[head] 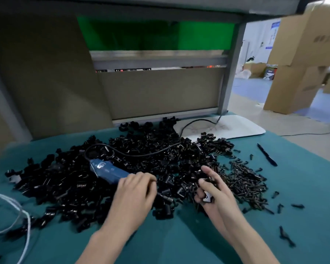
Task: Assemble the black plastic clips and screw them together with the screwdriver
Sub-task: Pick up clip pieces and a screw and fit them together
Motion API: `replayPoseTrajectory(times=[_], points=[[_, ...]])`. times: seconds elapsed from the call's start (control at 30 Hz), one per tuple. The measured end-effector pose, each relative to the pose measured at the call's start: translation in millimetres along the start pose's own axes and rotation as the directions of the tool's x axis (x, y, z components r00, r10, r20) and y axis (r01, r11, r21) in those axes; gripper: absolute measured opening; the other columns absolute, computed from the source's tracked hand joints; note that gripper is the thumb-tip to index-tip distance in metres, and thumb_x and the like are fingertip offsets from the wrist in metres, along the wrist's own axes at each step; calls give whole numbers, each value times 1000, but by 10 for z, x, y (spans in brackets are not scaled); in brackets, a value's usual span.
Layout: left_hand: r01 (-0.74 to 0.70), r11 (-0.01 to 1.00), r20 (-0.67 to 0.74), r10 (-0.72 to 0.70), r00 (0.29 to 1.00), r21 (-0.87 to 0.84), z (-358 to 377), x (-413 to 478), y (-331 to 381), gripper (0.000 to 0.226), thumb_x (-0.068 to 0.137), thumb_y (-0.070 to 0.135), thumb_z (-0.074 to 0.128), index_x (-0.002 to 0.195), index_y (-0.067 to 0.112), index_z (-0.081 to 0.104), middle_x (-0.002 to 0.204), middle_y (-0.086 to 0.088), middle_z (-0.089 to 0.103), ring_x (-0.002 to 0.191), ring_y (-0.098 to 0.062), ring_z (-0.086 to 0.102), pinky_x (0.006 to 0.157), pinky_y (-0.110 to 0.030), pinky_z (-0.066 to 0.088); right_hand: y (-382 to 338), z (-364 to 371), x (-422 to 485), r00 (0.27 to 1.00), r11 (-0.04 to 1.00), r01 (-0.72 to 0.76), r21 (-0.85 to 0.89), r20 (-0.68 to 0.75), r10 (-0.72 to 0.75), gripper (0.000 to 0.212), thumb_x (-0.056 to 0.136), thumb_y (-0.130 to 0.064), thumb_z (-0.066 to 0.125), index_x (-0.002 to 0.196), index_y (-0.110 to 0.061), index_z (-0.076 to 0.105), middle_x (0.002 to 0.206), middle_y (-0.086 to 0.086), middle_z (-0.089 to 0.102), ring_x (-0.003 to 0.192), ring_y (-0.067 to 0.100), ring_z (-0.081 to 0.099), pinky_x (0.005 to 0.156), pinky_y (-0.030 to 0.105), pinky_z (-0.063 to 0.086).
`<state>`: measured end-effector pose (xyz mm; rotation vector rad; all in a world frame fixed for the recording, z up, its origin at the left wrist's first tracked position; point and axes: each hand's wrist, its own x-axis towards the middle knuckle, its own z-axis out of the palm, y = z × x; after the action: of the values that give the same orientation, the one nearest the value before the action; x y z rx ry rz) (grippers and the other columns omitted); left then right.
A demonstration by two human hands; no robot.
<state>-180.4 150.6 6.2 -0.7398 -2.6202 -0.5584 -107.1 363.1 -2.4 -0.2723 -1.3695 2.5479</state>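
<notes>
Left hand (135, 193) is curled round the front end of the blue screwdriver (109, 171), which lies across the big pile of black clips (145, 155) in the middle of the teal surface (179, 244). Right hand (215, 191) is just beside it, lower fingers curled on a single clip (207, 198), index finger sticking out straight. There's a heap of dark screws (246, 180) just past that hand, and a black pen (267, 154) further off to the right.
</notes>
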Motion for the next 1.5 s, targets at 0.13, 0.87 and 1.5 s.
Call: replayPoseTrajectory(times=[0.13, 0.87, 1.5], points=[[15, 957, 296, -104, 950, 289, 188, 418, 316, 44, 105, 51, 29, 140, 29, 45, 136, 1, 54, 128, -24, 43, 105, -41, 29, -19, -4, 9, 998, 985, -64, 161, 21, 61, 33, 102, -23, 49, 133, -24, 60, 78, 3, 59, 63, 15, 55, 60, 33, 47], [259, 427, 147, -277, 950, -866, 40, -216, 182, 34, 94, 13, 68, 118, 38, 69, 109, 22, 71, 107, 2, 65, 85, -8, 48, 148, 96, -37, 972, 993, -43, -111, 226, 67, 43, 75, -13, 86, 115, -25, 78, 101, 7, 75, 94, 24, 72, 86, 27, 57], [190, 300, 131, -205, 970, -935, 228, -382, 204, 36, 87, 26, 67, 123, 27, 68, 120, 11, 73, 114, -10, 68, 93, -20, 53, 313, 59, 23, 965, 928, 119, -353, 261, -25, 61, 68, -58, 90, 119, -27, 76, 127, 4, 72, 120, 25, 68, 98, 30, 56]])
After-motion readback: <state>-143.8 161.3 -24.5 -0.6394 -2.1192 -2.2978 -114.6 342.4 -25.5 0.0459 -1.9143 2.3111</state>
